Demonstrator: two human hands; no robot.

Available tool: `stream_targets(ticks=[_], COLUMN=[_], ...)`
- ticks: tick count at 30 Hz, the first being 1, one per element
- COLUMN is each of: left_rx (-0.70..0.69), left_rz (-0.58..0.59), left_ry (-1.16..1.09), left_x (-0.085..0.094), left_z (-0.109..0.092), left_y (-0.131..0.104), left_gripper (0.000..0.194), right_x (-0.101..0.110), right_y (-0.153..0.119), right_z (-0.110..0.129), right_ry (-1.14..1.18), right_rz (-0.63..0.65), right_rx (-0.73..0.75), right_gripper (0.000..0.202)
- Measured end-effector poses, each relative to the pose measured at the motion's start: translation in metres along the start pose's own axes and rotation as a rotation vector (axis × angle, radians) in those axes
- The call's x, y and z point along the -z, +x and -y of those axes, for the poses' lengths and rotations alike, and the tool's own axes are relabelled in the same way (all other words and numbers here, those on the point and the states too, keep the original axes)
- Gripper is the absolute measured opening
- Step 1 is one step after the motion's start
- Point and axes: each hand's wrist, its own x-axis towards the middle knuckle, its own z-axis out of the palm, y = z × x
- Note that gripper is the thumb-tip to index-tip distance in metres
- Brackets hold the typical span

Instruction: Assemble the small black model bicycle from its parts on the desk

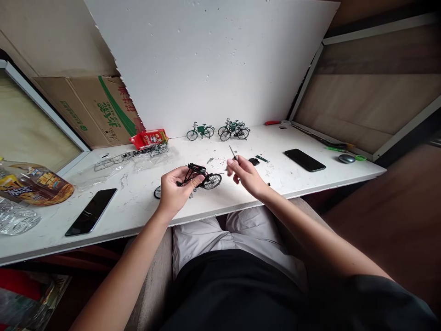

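My left hand (pixel 176 187) is closed around a small black model bicycle (pixel 212 181), above the white table near its front edge. One spoked wheel sticks out to the right of the fingers, the other shows at the left behind the hand. To the right, my right hand (pixel 245 174) pinches a thin, dark pointed tool (pixel 233 152), its tip directed up and to the left, apart from the bicycle. Small dark bits lie on the table between and behind the hands. A black piece (pixel 254 161) and a green strip (pixel 262 158) lie just beyond my right hand.
Finished-looking model bicycles (pixel 200 131) stand at the back by a white board (pixel 213 59). Phones lie left (pixel 91 212) and right (pixel 305 160). A red packet (pixel 149 138), wire parts and plastic film are back left; bottles (pixel 44 183) far left; a mouse (pixel 346 158) far right.
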Motion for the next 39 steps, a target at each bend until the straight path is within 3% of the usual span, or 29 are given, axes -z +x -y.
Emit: stream_targets(ticks=[3, 5, 8, 16, 22, 28, 32, 39], left_rx=[0.045, 0.082, 0.114, 0.014, 0.067, 0.247, 0.395, 0.352], left_rz=[0.067, 0.079, 0.081, 0.096, -0.016, -0.056, -0.059, 0.014], left_ry=[-0.126, -0.195, -0.244, -0.178, -0.157, -0.195, -0.371, -0.480], left_x=[-0.002, -0.004, -0.005, -0.004, -0.008, -0.015, -0.016, -0.020], left_z=[-0.001, -0.001, -0.001, -0.007, -0.002, -0.006, -0.011, -0.023], left_y=[-0.002, -0.004, -0.005, -0.003, -0.002, -0.006, -0.007, -0.011], left_gripper=[0.038, 0.038, 0.039, 0.042, 0.074, 0.059, 0.052, 0.042], right_x=[-0.006, -0.010, -0.016, -0.018, -0.014, -0.014, -0.013, -0.010], right_y=[-0.007, -0.011, -0.014, -0.015, -0.016, -0.016, -0.014, -0.010], right_z=[0.004, 0.005, 0.003, 0.001, 0.000, -0.003, -0.008, -0.017], right_ry=[-0.199, -0.241, -0.168, -0.255, -0.423, -0.471, -0.501, -0.533], right_rz=[0.072, 0.153, 0.171, -0.031, -0.221, -0.276, -0.255, -0.241], right_rx=[0.240, 0.291, 0.292, 0.452, 0.582, 0.647, 0.691, 0.729], right_gripper=[0.045, 0.048, 0.050, 0.046, 0.027, 0.024, 0.023, 0.021])
